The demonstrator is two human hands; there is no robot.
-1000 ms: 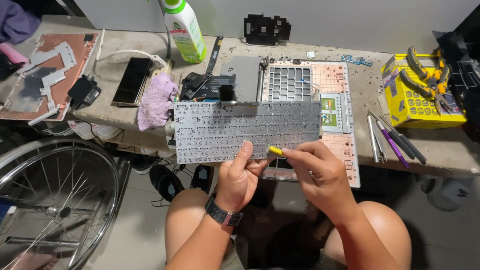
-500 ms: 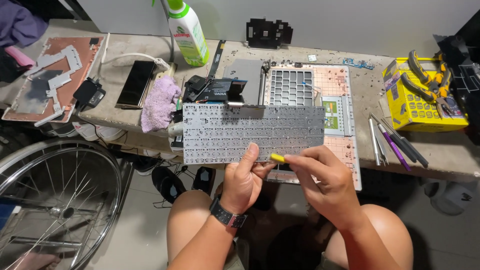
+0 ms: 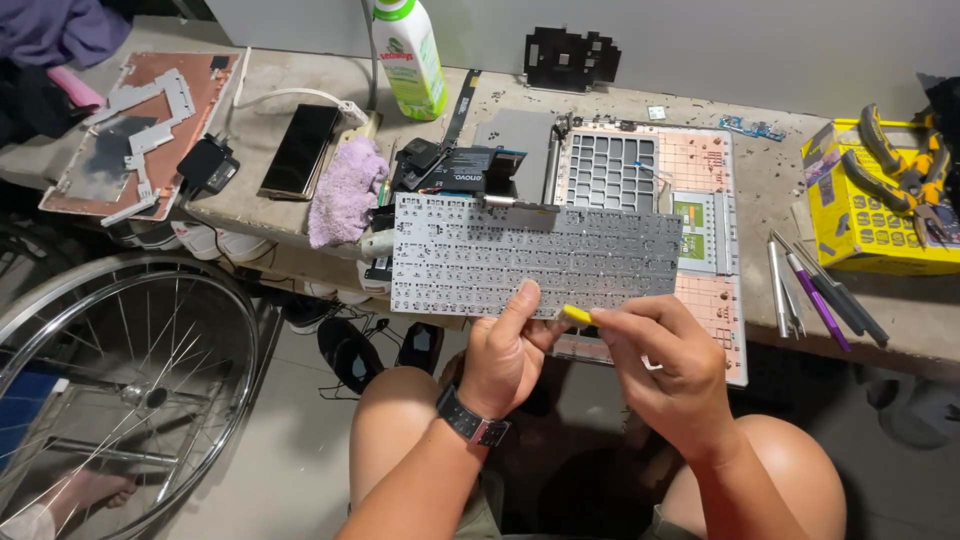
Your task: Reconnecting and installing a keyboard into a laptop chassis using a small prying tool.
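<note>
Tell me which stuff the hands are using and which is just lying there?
In use: keyboard panel in left hand; yellow tool in right hand.
Lying about: green bottle, phone, purple cloth, pliers, bicycle wheel.

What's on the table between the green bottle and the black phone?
In the head view, a white cable lies on the table between the green bottle and the black phone.

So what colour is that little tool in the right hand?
Yellow: the tool shows best in the head view, pinched by the right hand.
</note>
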